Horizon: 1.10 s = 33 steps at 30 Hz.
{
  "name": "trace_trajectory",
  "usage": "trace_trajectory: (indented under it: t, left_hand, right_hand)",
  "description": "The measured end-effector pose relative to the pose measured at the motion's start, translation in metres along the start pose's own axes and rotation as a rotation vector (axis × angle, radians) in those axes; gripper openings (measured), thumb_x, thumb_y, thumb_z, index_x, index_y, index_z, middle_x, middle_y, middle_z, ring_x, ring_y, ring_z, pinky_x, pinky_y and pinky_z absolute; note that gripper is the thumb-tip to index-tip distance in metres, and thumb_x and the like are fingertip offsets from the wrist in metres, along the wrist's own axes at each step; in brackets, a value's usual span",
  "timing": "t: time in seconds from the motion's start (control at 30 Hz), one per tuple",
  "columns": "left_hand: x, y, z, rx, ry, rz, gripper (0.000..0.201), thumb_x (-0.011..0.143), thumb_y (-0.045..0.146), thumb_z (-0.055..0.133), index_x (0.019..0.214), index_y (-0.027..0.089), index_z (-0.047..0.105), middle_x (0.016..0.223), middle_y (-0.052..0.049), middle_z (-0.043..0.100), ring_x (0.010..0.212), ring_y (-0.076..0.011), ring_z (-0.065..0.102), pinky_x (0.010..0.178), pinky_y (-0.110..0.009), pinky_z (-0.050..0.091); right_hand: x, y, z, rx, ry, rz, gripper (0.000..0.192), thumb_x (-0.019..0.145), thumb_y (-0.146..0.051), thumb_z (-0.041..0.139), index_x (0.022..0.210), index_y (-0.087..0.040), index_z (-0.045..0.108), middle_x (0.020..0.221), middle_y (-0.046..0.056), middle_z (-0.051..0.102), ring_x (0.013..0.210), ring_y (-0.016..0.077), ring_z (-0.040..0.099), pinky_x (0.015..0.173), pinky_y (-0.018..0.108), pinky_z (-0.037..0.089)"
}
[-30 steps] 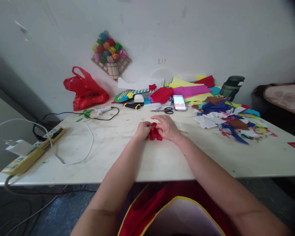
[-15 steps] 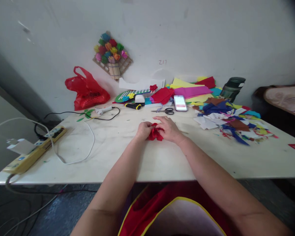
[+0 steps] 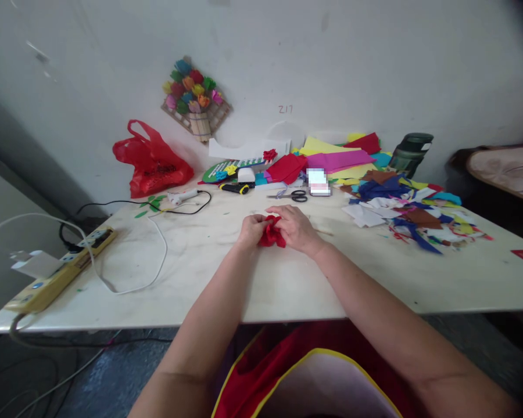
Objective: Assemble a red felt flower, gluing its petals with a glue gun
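Note:
A small crumpled red paper flower (image 3: pixel 270 233) sits between my two hands at the middle of the white table (image 3: pixel 200 267). My left hand (image 3: pixel 251 229) pinches its left side with closed fingers. My right hand (image 3: pixel 295 227) covers its right side, fingers curled over the top. Part of the flower is hidden under my right fingers.
Black scissors (image 3: pixel 293 196), a glue gun (image 3: pixel 183 196) with a black cord, a red plastic bag (image 3: pixel 151 159) and stacked coloured paper sheets (image 3: pixel 331 158) lie at the back. A heap of paper scraps (image 3: pixel 409 215) lies right, a yellow power strip (image 3: pixel 56 273) left, a dark bottle (image 3: pixel 410 153) far right.
My hands and the red flower stay at the same spot; the fingers shift slightly around the paper. Only the camera has moved a little.

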<state>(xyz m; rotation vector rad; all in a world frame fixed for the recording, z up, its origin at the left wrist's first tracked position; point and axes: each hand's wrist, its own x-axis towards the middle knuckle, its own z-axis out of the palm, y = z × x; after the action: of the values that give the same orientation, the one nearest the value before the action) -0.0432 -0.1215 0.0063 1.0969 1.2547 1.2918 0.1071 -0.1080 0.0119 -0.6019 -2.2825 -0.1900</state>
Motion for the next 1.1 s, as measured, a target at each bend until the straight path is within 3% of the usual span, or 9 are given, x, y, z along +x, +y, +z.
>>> trace_trajectory:
  t: [0.17, 0.5, 0.77, 1.1]
  left_hand:
    - [0.004, -0.006, -0.005, -0.154, -0.097, -0.043, 0.030, 0.059, 0.031, 0.077, 0.062, 0.015, 0.052, 0.042, 0.004, 0.047, 0.035, -0.0068, 0.040, 0.038, -0.020, 0.029]
    - [0.010, -0.007, -0.014, -0.016, -0.248, -0.029, 0.037, 0.056, 0.040, 0.081, 0.063, 0.014, 0.055, 0.043, 0.002, 0.048, 0.033, -0.0061, 0.039, 0.036, -0.021, 0.024]
    - [0.005, -0.002, -0.008, 0.137, -0.082, -0.026, 0.024, 0.060, 0.032, 0.075, 0.065, 0.014, 0.060, 0.041, 0.003, 0.049, 0.036, -0.0077, 0.042, 0.039, -0.020, 0.029]
    - [0.002, 0.001, -0.001, 0.086, 0.000, 0.054, 0.010, 0.058, 0.019, 0.070, 0.060, 0.013, 0.062, 0.046, 0.002, 0.053, 0.043, -0.0079, 0.046, 0.045, -0.021, 0.035]
  right_hand:
    - [0.000, 0.000, -0.002, -0.035, 0.023, -0.045, 0.026, 0.081, -0.007, 0.047, 0.071, -0.020, 0.067, 0.121, 0.006, 0.062, 0.104, 0.0231, 0.054, 0.085, 0.041, 0.046]
    - [-0.003, 0.003, 0.001, -0.032, 0.010, 0.017, 0.024, 0.080, -0.007, 0.048, 0.074, -0.020, 0.068, 0.127, 0.008, 0.059, 0.103, 0.0239, 0.056, 0.085, 0.042, 0.047]
    - [-0.008, 0.011, 0.010, 0.050, 0.004, 0.026, 0.021, 0.073, -0.006, 0.053, 0.077, -0.019, 0.069, 0.127, 0.007, 0.058, 0.100, 0.0242, 0.057, 0.085, 0.044, 0.048]
    - [-0.002, 0.007, 0.008, 0.044, 0.023, 0.033, 0.026, 0.070, -0.001, 0.047, 0.070, -0.019, 0.066, 0.123, 0.008, 0.060, 0.100, 0.0234, 0.056, 0.083, 0.042, 0.047]
